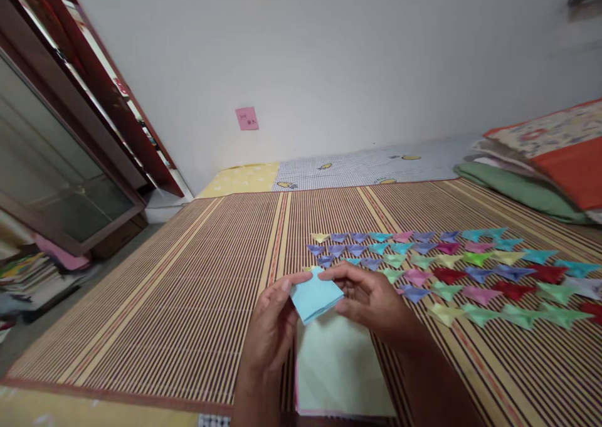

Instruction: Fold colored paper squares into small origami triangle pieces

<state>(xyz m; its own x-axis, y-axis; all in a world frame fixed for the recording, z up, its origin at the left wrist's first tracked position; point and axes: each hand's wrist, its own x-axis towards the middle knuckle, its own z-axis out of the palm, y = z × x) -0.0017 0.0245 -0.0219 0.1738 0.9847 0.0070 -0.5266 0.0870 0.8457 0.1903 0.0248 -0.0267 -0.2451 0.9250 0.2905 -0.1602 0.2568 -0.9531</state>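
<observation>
While dozens of folded shapes (451,264) already lie in rows on the mat (164,289), far right, the left hand (273,326) and right hand (371,298) pinch a partly folded blue sheet (315,296) in closed fingertips, above a near stack (338,364) of flat sheets.

Bed, topped with a striped bamboo mat (188,276). A stack of pale paper sheets (338,364) lies on the mat's near part. Beyond the stack and to its right: rows of small folded paper shapes (446,270), many colours, lying flat. Far right of the stack: folded bedding (540,163). Well beyond the stack, uncovered: checked sheet (367,163), yellow sheet (244,179).
</observation>
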